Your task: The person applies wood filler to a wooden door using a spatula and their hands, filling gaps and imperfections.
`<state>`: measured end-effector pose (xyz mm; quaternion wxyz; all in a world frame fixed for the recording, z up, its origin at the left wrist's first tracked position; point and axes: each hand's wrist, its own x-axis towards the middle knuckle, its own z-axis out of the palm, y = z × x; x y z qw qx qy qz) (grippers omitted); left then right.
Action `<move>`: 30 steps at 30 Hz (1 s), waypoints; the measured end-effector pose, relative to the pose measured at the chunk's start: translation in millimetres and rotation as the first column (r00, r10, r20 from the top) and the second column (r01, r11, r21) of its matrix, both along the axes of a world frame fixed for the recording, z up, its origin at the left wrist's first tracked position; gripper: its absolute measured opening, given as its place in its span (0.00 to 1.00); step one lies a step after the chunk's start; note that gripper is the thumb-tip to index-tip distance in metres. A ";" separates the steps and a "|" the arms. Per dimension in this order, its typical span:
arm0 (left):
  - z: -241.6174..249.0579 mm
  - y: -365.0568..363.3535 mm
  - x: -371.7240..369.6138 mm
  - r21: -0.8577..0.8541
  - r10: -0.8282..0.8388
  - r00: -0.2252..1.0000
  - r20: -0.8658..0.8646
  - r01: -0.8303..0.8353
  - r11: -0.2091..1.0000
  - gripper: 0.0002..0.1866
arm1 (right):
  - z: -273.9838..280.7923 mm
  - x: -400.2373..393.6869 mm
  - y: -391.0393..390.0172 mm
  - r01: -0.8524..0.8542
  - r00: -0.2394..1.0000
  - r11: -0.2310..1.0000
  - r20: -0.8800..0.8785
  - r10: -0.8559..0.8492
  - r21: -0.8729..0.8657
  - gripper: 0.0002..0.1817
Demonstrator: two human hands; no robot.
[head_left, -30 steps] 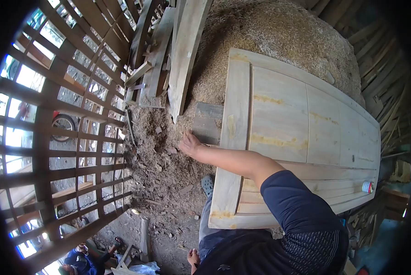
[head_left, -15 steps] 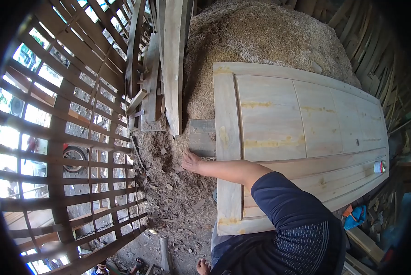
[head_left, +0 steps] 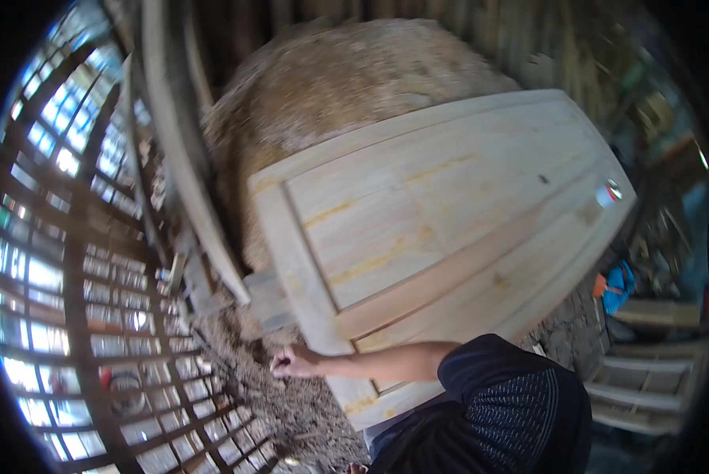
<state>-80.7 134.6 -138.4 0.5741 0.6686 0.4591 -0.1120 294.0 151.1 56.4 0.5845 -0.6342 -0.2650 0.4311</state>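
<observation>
My right hand [head_left: 295, 361] is stretched out to the left over the sawdust-covered ground, just past the near end of a wooden panel door [head_left: 374, 316]. Its fingers are curled together, and blur hides whatever may be in them. The pale door lies flat, with yellowish streaks along its panels. My right forearm passes over its lower corner. Close above the hand, a grey board [head_left: 269, 299] sticks out from under the door. Of my left hand [head_left: 357, 468] only a sliver shows at the bottom edge, its fingers hidden.
A small can [head_left: 608, 193] stands on the door's far end. Behind the door rises a heap of wood shavings [head_left: 354, 79]. Long planks [head_left: 184, 158] lean at the left, beside a slatted wall [head_left: 74, 261]. A blue and orange item [head_left: 618, 286] lies at the right.
The view has turned, so the door now slants and sits further left. My right hand has moved lower and left in the picture, its fingers more curled. My left hand has nearly left view.
</observation>
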 end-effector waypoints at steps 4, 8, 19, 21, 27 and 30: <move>-9.7 -13.4 104.1 0.082 -0.382 0.918 0.110 0.374 0.924 0.21 | 40.0 -2.5 -131.6 0.201 0.840 0.976 -0.527 -0.131 0.078 0.15; 1.5 -87.6 205.8 0.217 -0.666 0.725 0.175 0.632 0.744 0.21 | 48.6 -15.7 -313.4 0.512 0.670 0.856 -0.659 -0.343 0.075 0.14; 3.2 -396.9 240.9 0.405 -0.999 0.045 0.010 0.913 0.045 0.20 | -21.2 -176.9 -845.7 0.988 0.141 0.140 -0.743 -0.654 0.063 0.13; 5.3 -425.7 223.0 0.383 -0.997 -0.055 -0.046 0.921 -0.068 0.20 | -45.0 -212.0 -913.5 0.960 0.081 -0.153 -0.756 -0.650 0.235 0.10; 98.8 -654.7 348.2 -0.163 -0.887 0.461 -0.013 0.874 0.457 0.36 | -36.9 -245.1 -1089.1 0.833 -0.303 -0.551 -0.794 -0.527 0.048 0.11; 132.3 -771.1 422.2 -0.113 -0.942 0.301 0.151 0.952 0.286 0.37 | -17.4 -224.7 -1153.1 0.769 -0.359 -0.637 -0.791 -0.496 0.050 0.03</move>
